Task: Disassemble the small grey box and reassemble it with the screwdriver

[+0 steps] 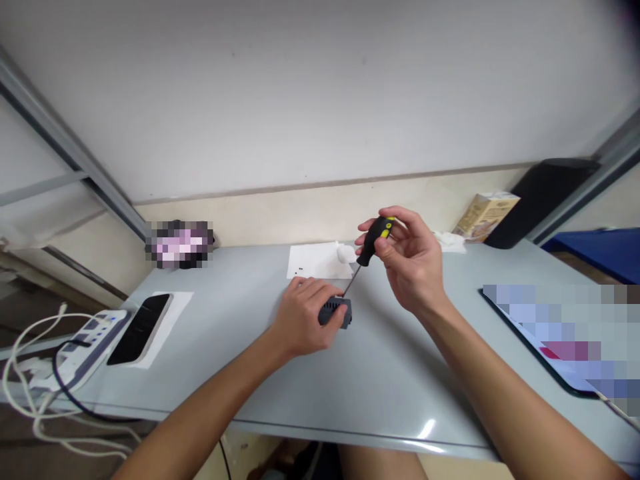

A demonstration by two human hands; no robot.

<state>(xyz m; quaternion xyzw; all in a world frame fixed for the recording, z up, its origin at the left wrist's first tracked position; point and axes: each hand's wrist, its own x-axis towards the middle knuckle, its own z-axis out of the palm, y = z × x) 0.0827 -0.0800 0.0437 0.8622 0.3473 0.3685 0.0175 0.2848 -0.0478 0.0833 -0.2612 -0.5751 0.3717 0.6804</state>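
A small dark grey box with slots in its side (344,315) rests on the desk under my left hand (306,317). The fingers of that hand are wrapped round the box. My right hand (413,257) grips the black and yellow handle of a screwdriver (373,241). Its thin shaft slants down to the left, and the tip meets the upper edge of the box; what it touches there is too small to make out. Behind the box lies a sheet of white paper (317,259) with a few tiny black pieces on it.
To the left, a phone (140,327) lies on white paper beside a power strip (90,347) with tangled cables. At the right is a tablet-like screen (555,340). A carton (485,217), a black cylinder (545,200) and crumpled tissue (451,241) stand along the back wall.
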